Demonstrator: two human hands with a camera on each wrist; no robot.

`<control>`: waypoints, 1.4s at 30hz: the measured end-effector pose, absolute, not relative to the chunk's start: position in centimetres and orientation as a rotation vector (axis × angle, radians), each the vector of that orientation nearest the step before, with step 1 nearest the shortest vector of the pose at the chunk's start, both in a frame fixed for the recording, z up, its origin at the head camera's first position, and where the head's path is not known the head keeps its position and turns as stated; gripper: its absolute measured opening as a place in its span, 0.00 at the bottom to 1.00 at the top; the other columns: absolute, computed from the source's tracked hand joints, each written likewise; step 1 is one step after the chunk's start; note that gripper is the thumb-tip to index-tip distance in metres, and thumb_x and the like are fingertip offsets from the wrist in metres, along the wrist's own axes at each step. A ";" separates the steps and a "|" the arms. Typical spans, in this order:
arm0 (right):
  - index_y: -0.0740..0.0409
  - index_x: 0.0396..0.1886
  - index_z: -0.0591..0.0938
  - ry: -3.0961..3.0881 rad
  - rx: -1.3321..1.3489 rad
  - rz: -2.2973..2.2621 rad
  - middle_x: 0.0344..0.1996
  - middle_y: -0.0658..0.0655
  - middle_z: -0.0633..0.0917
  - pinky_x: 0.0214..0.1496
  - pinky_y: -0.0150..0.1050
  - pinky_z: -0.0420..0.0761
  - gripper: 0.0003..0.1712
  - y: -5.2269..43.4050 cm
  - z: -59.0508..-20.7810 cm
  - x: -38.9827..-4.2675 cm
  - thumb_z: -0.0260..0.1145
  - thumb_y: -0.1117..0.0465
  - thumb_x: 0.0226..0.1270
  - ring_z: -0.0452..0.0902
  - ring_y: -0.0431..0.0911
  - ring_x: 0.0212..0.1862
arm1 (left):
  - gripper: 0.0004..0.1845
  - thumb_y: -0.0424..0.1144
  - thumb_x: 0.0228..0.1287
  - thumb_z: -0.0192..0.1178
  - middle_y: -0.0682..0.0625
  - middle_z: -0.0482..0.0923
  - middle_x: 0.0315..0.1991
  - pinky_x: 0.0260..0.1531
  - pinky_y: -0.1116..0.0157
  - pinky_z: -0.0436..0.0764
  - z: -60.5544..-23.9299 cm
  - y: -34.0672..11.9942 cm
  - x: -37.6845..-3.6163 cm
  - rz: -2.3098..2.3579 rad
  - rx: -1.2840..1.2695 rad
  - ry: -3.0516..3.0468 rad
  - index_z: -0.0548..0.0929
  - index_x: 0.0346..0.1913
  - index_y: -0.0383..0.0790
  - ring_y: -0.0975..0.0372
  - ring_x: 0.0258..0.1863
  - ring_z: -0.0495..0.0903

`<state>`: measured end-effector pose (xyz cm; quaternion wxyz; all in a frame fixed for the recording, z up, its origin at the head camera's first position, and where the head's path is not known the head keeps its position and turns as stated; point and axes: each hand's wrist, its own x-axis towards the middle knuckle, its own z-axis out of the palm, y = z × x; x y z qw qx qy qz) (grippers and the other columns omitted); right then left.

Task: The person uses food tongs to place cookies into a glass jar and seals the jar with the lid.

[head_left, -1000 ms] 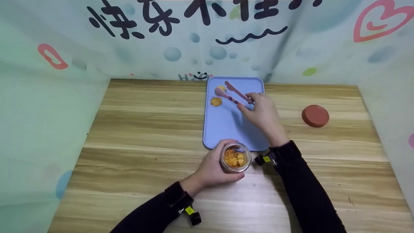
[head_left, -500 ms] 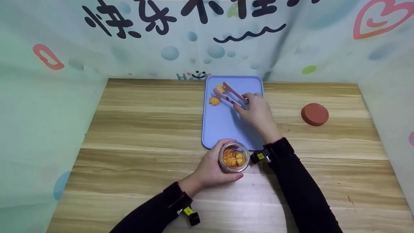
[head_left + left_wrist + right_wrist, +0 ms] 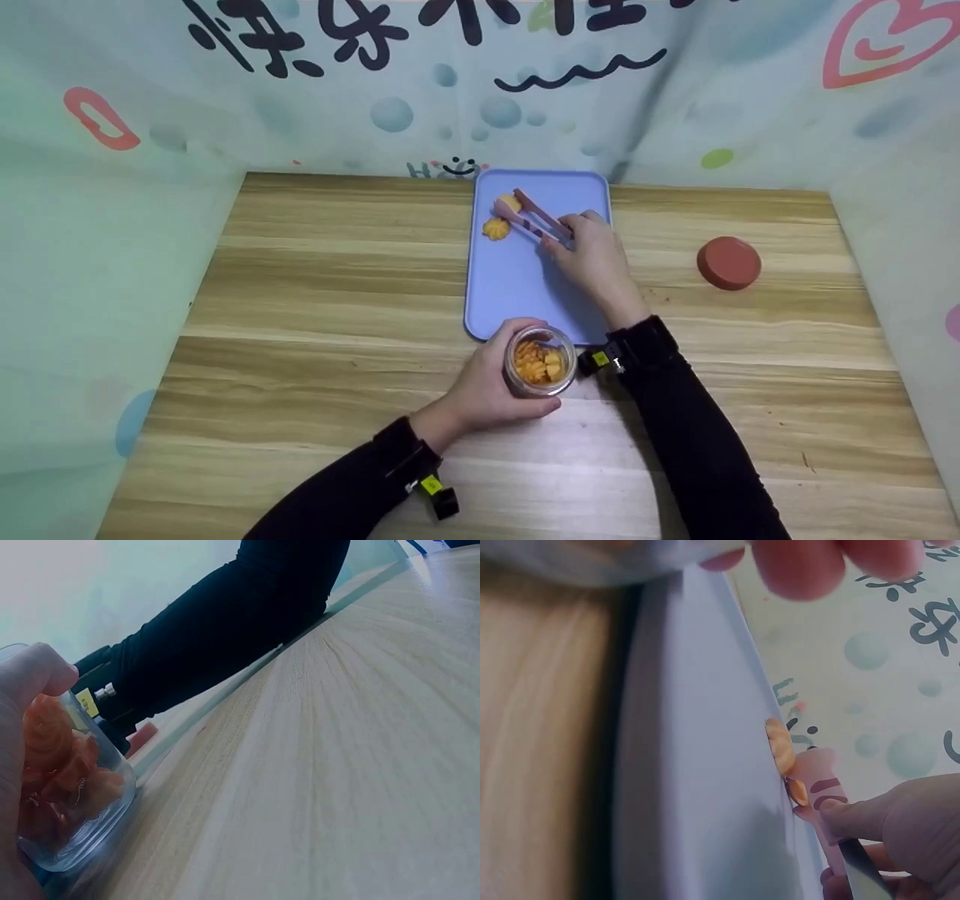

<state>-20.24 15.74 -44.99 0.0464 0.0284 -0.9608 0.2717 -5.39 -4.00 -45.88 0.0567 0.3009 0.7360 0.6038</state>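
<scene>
My left hand (image 3: 480, 390) grips a clear glass jar (image 3: 540, 391) at the tray's near edge. Small golden flower-shaped cookies (image 3: 536, 364) fill part of it; the left wrist view shows them through the jar wall (image 3: 112, 802). My right hand (image 3: 598, 259) pinches pink tongs (image 3: 517, 217) between thumb and fingers, over the tray's far half. The tong tips are on either side of the back cookie (image 3: 511, 202), partly hiding it. Another cookie (image 3: 496, 229) lies just in front of them on the blue tray (image 3: 517, 292).
A round red lid (image 3: 729, 263) rests on the wooden table (image 3: 337, 300), right of the tray. A printed curtain (image 3: 315, 127) hangs behind the table and along both sides. The jar and left hand overlap the tray's near edge in the head view.
My right hand has shifted slightly left with the tongs, and their tips have drawn closer together around the back cookie. The left hand keeps its hold on the jar.
</scene>
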 end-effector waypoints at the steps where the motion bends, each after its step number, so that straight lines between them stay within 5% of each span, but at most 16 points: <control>1: 0.58 0.52 0.81 -2.928 0.089 0.826 0.41 0.57 0.80 0.46 0.47 0.77 0.25 15.8 -44.9 -20.3 0.68 0.48 0.59 0.75 0.51 0.41 | 0.46 0.41 0.37 0.78 0.50 0.75 0.57 0.64 0.58 0.72 -45.8 -4.0 -5.4 1.828 0.910 2.235 0.65 0.63 0.42 0.55 0.57 0.76; 21: 0.58 0.50 0.83 -2.882 0.208 0.899 0.43 0.58 0.82 0.44 0.46 0.73 0.24 17.4 -40.9 -19.0 0.67 0.47 0.61 0.76 0.51 0.41 | 0.47 0.42 0.37 0.78 0.50 0.75 0.58 0.63 0.59 0.73 -45.9 -4.1 -5.4 1.818 0.902 2.236 0.64 0.64 0.43 0.54 0.58 0.75; 29: 0.51 0.51 0.82 -2.858 0.366 0.871 0.41 0.51 0.81 0.33 0.37 0.71 0.23 18.1 -37.3 -15.5 0.66 0.43 0.60 0.72 0.45 0.32 | 0.47 0.42 0.37 0.78 0.45 0.75 0.57 0.64 0.57 0.73 -45.9 -4.0 -5.5 1.816 0.914 2.235 0.64 0.63 0.41 0.52 0.58 0.75; 42: 0.44 0.45 0.84 -2.814 0.669 0.792 0.33 0.41 0.82 0.24 0.27 0.69 0.17 22.9 -32.4 -8.2 0.69 0.46 0.58 0.70 0.35 0.25 | 0.47 0.42 0.38 0.78 0.49 0.74 0.58 0.65 0.58 0.71 -45.8 -4.3 -5.4 1.809 0.888 2.217 0.64 0.64 0.43 0.54 0.59 0.74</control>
